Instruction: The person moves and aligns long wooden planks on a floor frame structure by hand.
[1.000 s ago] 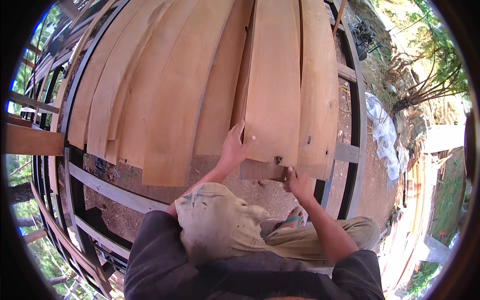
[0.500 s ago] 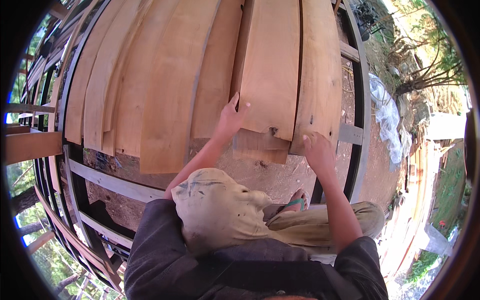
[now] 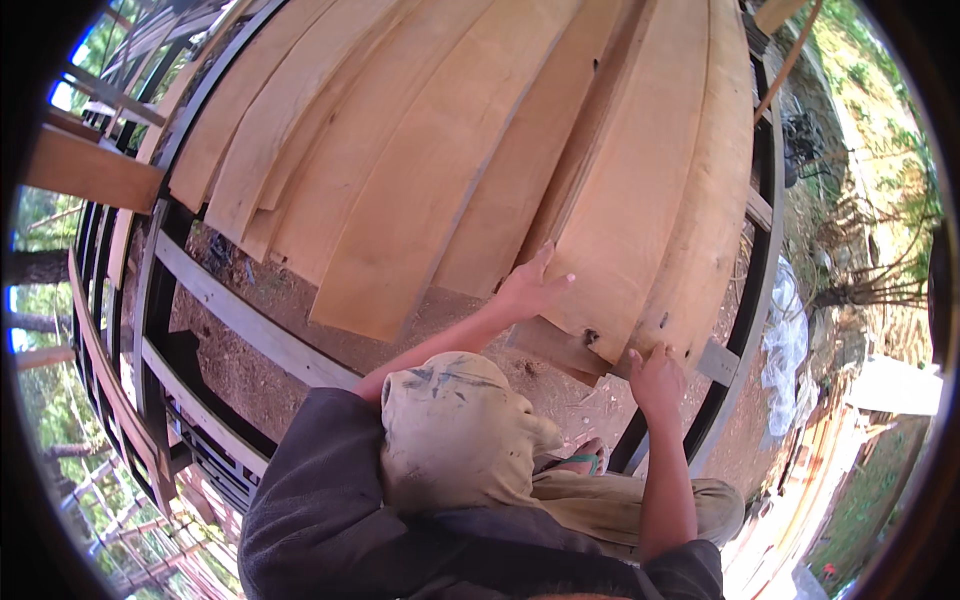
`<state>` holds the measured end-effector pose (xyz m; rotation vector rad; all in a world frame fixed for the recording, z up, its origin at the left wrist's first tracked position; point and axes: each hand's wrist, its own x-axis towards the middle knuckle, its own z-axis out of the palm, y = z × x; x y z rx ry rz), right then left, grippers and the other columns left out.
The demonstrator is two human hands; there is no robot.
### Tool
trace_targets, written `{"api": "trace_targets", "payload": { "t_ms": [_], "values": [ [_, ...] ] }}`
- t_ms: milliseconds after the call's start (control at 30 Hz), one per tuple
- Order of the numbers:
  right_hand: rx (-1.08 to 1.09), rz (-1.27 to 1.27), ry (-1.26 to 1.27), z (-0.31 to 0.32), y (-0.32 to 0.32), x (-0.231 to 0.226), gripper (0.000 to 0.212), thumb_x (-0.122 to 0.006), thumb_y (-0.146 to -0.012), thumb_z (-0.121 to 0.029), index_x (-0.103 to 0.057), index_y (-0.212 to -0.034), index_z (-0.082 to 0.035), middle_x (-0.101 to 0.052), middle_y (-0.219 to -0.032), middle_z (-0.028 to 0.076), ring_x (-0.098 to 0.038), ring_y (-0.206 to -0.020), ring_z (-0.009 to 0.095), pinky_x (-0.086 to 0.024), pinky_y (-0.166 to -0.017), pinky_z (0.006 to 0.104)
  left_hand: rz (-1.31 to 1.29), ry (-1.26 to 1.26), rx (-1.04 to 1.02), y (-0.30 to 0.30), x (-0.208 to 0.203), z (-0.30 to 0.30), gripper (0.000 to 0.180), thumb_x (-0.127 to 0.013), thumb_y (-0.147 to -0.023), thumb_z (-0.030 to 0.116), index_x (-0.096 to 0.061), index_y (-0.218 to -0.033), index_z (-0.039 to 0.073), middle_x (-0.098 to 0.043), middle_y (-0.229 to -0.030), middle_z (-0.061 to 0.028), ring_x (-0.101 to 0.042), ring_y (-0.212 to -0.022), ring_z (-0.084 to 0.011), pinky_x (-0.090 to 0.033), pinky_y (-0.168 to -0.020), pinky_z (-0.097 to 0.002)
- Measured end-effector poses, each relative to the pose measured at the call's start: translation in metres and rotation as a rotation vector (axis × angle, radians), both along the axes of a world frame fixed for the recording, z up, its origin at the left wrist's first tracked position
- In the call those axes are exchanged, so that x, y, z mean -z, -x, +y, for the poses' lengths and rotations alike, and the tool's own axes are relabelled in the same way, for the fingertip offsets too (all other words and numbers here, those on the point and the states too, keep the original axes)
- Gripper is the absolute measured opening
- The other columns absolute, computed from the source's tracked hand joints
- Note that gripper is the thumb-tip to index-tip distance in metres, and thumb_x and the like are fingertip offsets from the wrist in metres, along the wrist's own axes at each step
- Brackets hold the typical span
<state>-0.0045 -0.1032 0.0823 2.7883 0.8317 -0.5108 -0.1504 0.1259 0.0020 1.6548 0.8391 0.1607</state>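
Note:
My left hand (image 3: 532, 290) is at the near left corner of a wide wooden plank (image 3: 640, 190). Its thumb lies over the top face and its index finger runs along the left edge; the other fingers are partly hidden. My right hand (image 3: 657, 380) grips the near end of the rightmost plank (image 3: 700, 270), with fingertips on top and the thumb at the end. These two planks lie side by side, their long edges nearly touching. A dark knot marks the wide plank's near end. Beneath it, a shorter board end (image 3: 558, 347) sticks out.
More planks (image 3: 420, 190) lie to the left, some overlapping, their near ends uneven. A dark metal frame (image 3: 245, 300) with rails surrounds and supports them over bare soil. Clear plastic sheeting (image 3: 785, 350) lies to the right. My bent knee (image 3: 460, 430) is close to the plank ends.
The dark gap between the two right-hand planks has closed to a thin line. My view has turned, so the planks now slant. Both hands stay at the same plank ends.

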Motion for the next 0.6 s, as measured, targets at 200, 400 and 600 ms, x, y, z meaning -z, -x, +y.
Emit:
{"api": "trace_targets", "payload": {
  "t_ms": [200, 400, 600],
  "values": [
    [-0.021, 0.119, 0.109, -0.003, -0.008, -0.001, 0.072, -0.059, -0.097, -0.044, -0.045, -0.142, 0.011, -0.048, -0.145, 0.035, -0.056, -0.126, 0.046, -0.046, -0.105, 0.05, 0.127, -0.412, -0.412, 0.069, -0.023, 0.041, 0.066, -0.065, -0.095, 0.035, -0.044, -0.148, 0.001, -0.054, -0.141, -0.0269, -0.05, -0.131, -0.0424, -0.039, -0.111, -0.0464],
    [-0.06, 0.067, 0.089, -0.011, -0.006, 0.007, 0.077, -0.062, -0.095, -0.042, -0.04, -0.145, 0.013, -0.044, -0.148, 0.036, -0.053, -0.132, 0.044, -0.045, -0.108, 0.0484, 0.809, -0.868, -0.637, 0.234, -0.044, 0.073, 0.05, -0.064, -0.094, 0.041, -0.055, -0.125, 0.004, -0.063, -0.114, -0.0167, -0.059, -0.112, -0.034, -0.046, -0.093, -0.0477],
    [-0.043, 0.06, 0.05, -0.003, -0.005, 0.006, 0.077, -0.065, -0.093, -0.041, -0.043, -0.141, 0.014, -0.046, -0.143, 0.039, -0.057, -0.125, 0.046, -0.046, -0.106, 0.0483, 0.649, -0.618, -0.693, 0.276, -0.013, 0.06, 0.041, -0.067, -0.094, 0.04, -0.062, -0.1, -0.001, -0.071, -0.089, -0.0193, -0.068, -0.082, -0.0413, -0.051, -0.077, -0.05]
  ]
}}
